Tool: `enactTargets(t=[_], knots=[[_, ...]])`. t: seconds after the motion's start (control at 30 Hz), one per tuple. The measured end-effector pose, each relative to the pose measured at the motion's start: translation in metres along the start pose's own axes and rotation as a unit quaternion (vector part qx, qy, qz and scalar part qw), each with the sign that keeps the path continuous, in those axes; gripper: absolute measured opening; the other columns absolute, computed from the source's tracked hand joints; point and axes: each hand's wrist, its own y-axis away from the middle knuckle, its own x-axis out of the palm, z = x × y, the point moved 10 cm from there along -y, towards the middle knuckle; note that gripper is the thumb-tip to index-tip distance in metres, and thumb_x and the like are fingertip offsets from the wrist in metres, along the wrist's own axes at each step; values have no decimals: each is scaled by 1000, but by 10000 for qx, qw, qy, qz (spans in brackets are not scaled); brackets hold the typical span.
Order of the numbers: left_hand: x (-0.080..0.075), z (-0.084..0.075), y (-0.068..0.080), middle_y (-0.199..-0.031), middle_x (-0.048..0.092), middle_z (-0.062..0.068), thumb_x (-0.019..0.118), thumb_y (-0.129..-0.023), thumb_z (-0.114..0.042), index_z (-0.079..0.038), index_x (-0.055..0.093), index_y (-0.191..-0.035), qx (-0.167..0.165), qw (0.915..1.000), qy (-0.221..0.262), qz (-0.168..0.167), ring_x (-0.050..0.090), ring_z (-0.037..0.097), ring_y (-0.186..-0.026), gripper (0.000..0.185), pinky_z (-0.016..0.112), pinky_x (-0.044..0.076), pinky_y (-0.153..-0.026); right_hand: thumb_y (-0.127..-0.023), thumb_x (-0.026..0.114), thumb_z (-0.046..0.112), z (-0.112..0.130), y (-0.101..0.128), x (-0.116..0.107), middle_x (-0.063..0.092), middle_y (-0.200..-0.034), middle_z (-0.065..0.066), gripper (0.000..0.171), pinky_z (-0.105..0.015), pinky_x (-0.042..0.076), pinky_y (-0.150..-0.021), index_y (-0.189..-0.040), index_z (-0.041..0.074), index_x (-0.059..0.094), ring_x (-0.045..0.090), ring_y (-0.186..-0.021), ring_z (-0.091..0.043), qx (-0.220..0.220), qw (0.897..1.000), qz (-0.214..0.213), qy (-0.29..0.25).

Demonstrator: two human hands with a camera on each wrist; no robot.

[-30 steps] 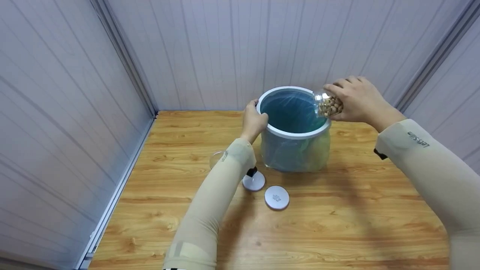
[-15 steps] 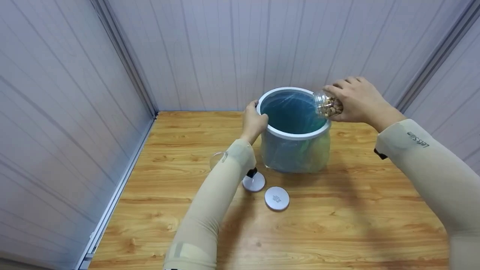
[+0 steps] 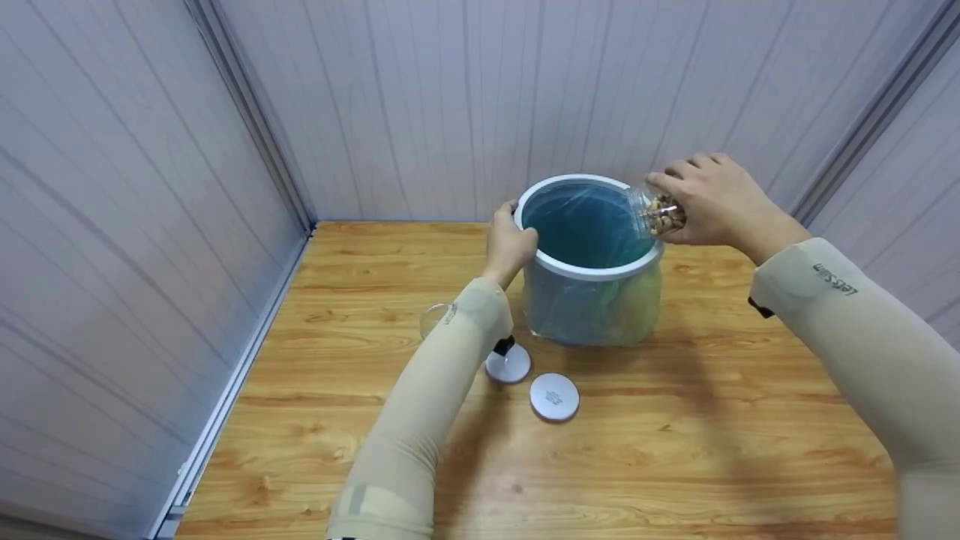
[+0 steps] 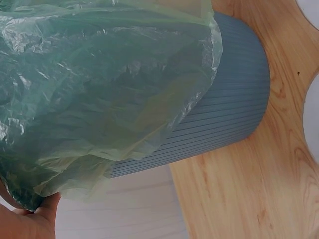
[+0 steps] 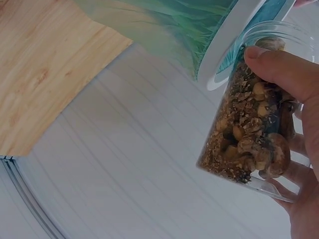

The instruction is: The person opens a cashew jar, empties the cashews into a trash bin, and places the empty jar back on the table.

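Note:
A blue-grey ribbed trash bin (image 4: 234,99) stands on the table, lined with a thin green plastic bag (image 4: 114,74) and topped by a white rim ring (image 3: 596,274). My left hand (image 3: 508,244) grips that ring at its left side, thumb toward the front. At the bin's right side, my right hand (image 3: 709,199) holds a clear jar (image 5: 249,114) tilted on its side, its lidless mouth over the rim. Brown nut-like pieces (image 5: 264,149) and dark flaky crumbs fill much of the jar. The bottom inside the bin is too dark to make out.
Two round white lids (image 3: 554,397) lie on the wooden table (image 3: 637,465) in front of the bin. A clear round container (image 3: 431,319) is partly hidden behind my left forearm. Pale panel walls (image 3: 420,97) stand behind and to both sides.
Inside the tilted jar, the pieces near the mouth have thinned out, leaving that end clearer. Both hands and the bin keep nearly the same places.

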Motion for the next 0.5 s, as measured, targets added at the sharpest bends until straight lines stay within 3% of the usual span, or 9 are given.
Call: enactTargets(t=[0.5], knots=[[3, -2, 1, -163, 53, 16, 57, -99, 4, -1, 44, -162, -64, 9999, -97, -39, 53, 33, -151, 64, 46, 43, -127, -82, 91, 39, 0, 0, 2, 65, -135, -29, 82, -69, 50, -106, -150, 6, 58, 59, -125, -52, -20, 9998, 137, 167]])
